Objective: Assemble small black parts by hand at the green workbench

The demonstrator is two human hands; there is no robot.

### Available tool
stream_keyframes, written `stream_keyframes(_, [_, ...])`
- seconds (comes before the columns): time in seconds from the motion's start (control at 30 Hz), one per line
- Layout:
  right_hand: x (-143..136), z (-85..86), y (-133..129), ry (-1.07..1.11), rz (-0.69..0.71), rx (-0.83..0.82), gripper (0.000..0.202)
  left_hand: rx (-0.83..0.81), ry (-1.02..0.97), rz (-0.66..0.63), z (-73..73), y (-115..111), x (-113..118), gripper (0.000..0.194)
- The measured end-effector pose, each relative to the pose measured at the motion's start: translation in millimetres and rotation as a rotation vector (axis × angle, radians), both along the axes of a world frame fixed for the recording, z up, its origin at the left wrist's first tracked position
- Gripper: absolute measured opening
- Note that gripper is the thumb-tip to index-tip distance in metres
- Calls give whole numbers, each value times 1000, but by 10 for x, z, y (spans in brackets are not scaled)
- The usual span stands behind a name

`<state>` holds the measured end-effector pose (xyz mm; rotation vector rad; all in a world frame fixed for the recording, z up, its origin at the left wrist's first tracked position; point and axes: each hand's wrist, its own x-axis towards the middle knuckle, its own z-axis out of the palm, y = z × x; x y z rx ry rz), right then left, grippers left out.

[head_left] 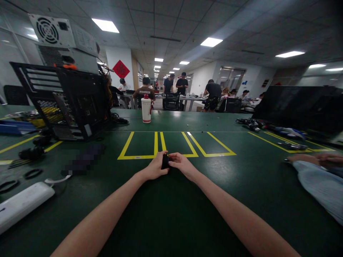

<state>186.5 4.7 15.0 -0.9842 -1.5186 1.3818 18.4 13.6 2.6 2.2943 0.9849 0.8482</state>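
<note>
Broad dark-green bench (171,214) underfoot of everything, marked with yellow taped rectangles (139,144) just beyond the hands. Far left, standing upright on the bench: a black open computer case (77,103), with a grey power supply unit (57,35) perched on top. Right side, leaning low: a large dark panel (297,105), cables and small tools scattered in front of it. Near left edge, lying flat: a white power strip (23,205), cord curling off toward a blurred patch. At the right edge, resting on the bench: a co-worker's arm in a pale blue sleeve (318,185), well apart from the work. Mid-bench, beyond the yellow marks, upright: a white bottle with a red cap (146,109).

Centre, both bare forearms stretched forward and meeting. Left hand (155,167) and right hand (182,165) pressed together around a small black object (165,161), sitting on the bench at the near edge of the yellow rectangles, between the two hands. Fingers of both hands narrow, curled in and gripping that object from either side; too small and dark to make out its form.
</note>
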Motion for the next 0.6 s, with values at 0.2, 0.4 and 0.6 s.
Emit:
stream_keyframes(0.2, [30, 54, -30, 26, 99, -39, 33, 77, -2, 10, 17, -62, 1, 67])
stream_keyframes(0.4, [-16, -11, -20, 2, -19, -2, 30, 89, 5, 12, 16, -75, 0, 67])
stream_keyframes(0.6, [8, -23, 11, 27, 86, 31, 34, 116, 27, 22, 12, -76, 8, 66])
